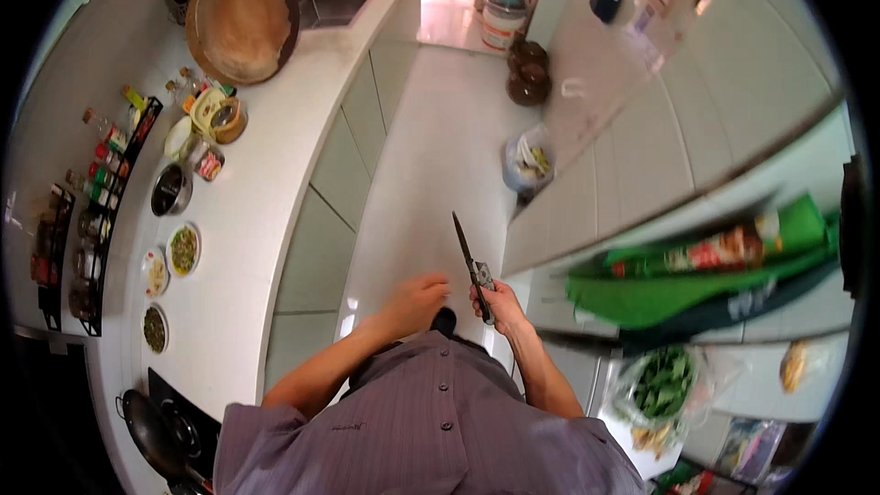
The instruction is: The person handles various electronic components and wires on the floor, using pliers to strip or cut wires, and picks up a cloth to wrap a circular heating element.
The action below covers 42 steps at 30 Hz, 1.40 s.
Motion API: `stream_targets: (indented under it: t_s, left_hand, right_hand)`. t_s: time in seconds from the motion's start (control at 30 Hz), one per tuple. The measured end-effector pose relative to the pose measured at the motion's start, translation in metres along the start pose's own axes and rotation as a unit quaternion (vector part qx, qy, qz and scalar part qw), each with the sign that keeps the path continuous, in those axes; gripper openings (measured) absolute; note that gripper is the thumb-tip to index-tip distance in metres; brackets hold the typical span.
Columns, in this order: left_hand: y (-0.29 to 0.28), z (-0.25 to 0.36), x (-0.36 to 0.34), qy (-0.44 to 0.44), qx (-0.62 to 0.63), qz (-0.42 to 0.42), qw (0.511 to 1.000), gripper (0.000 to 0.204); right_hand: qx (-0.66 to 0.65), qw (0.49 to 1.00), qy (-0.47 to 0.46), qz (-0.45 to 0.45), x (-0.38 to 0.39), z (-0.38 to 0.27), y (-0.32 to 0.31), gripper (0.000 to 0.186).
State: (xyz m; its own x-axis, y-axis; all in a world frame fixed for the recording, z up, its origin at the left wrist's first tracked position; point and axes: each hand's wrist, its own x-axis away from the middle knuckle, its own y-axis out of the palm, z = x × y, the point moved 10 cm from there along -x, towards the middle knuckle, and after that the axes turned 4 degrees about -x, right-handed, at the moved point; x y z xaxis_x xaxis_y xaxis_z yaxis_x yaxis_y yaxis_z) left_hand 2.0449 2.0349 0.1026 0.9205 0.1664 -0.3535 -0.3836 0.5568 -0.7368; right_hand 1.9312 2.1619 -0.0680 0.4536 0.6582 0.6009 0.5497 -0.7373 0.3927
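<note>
Knife [464, 240], centre, gripped in right hand [502, 303] | left hand [417, 302], lower centre, curled, contents: cannot tell | sink [332, 9], upper left | wok [149, 435], lower left | floor bin [523, 176], right of centre | bagged greens [665, 385], lower right

Wht counter [261, 174] L, pale cabs [325, 225] below, shiny flr [431, 147], tiled wall [655, 160] R, bright drwy [447, 14]

The knife [466, 246] has a dark metal blade, dull-looking, and the shirt [394, 431] is matt striped cloth with 3 smooth buttons showing. The bench [243, 247] looks smooth with a soft sheen, the floor [431, 147] pale and glossy. The sink [339, 7] is greyish metal, the wok [147, 431] dark metal, and the bag [710, 385] round the leaves thin, clear, crinkled plastic.
</note>
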Motion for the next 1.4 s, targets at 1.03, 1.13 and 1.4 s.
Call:
stream_targets:
  t_s: [1.03, 1.13, 1.4]
  left_hand:
    - [-0.007, -0.512, -0.64, -0.038, -0.117, -0.336, 0.934, 0.027]
    - [-0.001, -0.555, -0.68, -0.089, -0.109, -0.362, 0.921, 0.035]
    - [-0.016, -0.681, -0.736, -0.234, -0.08, -0.33, 0.911, 0.041]
  right_hand:
    - [0.191, 0.917, 0.197, 0.29, -0.468, -0.164, -0.251, 0.041]
    - [0.352, 0.884, 0.218, 0.219, -0.569, -0.254, -0.262, 0.045]
    - [0.607, 0.777, 0.096, 0.135, -0.839, -0.535, -0.214, 0.034]
